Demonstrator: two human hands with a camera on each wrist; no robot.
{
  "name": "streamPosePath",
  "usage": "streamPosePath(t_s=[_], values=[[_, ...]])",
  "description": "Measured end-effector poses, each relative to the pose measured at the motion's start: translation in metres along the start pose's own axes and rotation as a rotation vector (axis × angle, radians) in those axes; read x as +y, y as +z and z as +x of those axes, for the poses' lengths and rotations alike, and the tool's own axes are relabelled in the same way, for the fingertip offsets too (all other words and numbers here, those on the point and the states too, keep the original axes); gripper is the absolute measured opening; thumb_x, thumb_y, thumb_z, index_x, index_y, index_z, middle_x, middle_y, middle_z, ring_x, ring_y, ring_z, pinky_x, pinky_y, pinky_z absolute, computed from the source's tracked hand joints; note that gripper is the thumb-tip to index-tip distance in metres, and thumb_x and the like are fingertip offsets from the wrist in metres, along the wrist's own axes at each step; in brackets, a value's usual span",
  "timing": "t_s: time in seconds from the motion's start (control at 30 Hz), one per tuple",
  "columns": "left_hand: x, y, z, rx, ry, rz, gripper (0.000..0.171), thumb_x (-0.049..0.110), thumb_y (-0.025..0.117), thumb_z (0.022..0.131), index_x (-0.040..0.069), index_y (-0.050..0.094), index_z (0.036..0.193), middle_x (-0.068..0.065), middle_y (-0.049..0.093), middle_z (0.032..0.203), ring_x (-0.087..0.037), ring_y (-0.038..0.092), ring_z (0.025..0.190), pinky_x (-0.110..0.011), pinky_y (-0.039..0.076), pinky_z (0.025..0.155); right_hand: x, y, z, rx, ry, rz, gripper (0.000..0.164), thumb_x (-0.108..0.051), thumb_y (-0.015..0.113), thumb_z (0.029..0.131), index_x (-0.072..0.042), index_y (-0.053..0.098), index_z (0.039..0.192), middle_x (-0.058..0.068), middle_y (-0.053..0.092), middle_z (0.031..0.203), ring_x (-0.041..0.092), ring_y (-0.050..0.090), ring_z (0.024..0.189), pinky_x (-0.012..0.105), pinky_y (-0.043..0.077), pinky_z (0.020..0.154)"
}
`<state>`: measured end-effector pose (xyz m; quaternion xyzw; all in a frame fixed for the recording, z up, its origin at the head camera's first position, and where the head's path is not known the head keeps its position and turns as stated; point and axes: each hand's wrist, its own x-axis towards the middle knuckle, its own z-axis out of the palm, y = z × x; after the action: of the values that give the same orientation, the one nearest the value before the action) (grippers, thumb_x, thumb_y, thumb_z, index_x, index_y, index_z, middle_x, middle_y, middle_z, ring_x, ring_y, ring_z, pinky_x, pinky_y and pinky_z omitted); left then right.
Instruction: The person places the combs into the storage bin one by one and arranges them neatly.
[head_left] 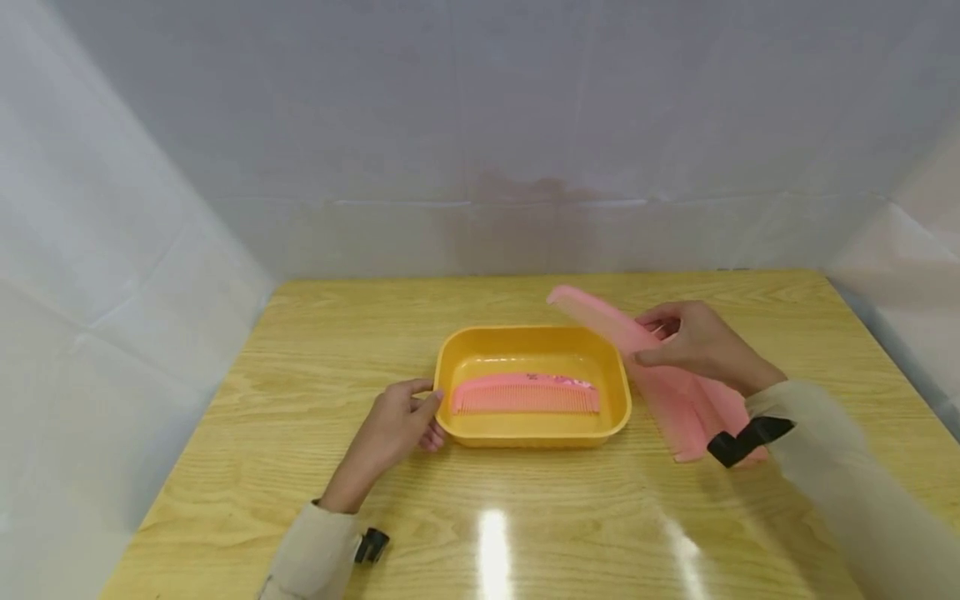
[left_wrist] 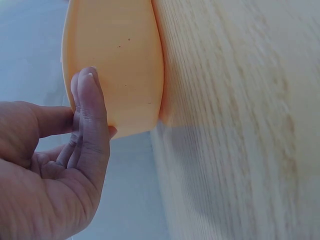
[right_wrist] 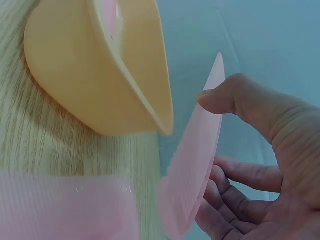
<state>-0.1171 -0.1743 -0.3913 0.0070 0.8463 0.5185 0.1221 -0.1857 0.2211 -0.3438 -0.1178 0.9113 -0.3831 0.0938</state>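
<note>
Pinching raised pink comb (head_left: 597, 318) between thumb and fingers of right grip (head_left: 693, 342), near right end of yellow tray (head_left: 533, 440); holding tray's left rim in left grip (head_left: 393, 423); with printed comb (head_left: 525, 385) inside tray and further pink combs (head_left: 670, 406) on worktop (head_left: 330, 354) below right grip

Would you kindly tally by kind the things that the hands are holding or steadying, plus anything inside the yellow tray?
Yellow tray: 1
Pink combs: 2 (one inside the tray, one in the right hand)
Total: 3
</note>
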Motion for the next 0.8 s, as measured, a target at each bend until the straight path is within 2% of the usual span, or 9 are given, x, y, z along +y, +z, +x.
streamPosePath(t_s=[0.53,0.8], values=[[0.002,0.001,0.001,0.014,-0.024,0.008,0.039,0.012,0.052,0.107,-0.008,0.052,0.14,-0.01,0.068,0.069,-0.02,0.067,0.059,-0.04,0.062,0.059,-0.024,0.026,0.021,-0.054,-0.152,-0.038,0.05,-0.022,0.088,0.079,0.0,0.07,0.121,0.012,0.067,0.106,0.026,0.058,0.092,0.037,0.053,0.078],[0.001,0.001,0.001,0.007,-0.014,0.01,0.039,0.012,0.052,0.107,-0.009,0.052,0.14,-0.009,0.068,0.069,-0.021,0.067,0.059,-0.04,0.062,0.058,-0.033,0.037,0.028,-0.107,-0.17,-0.026,0.053,-0.02,0.086,0.079,0.002,0.068,0.123,0.015,0.067,0.112,0.028,0.06,0.097,0.042,0.053,0.084]])
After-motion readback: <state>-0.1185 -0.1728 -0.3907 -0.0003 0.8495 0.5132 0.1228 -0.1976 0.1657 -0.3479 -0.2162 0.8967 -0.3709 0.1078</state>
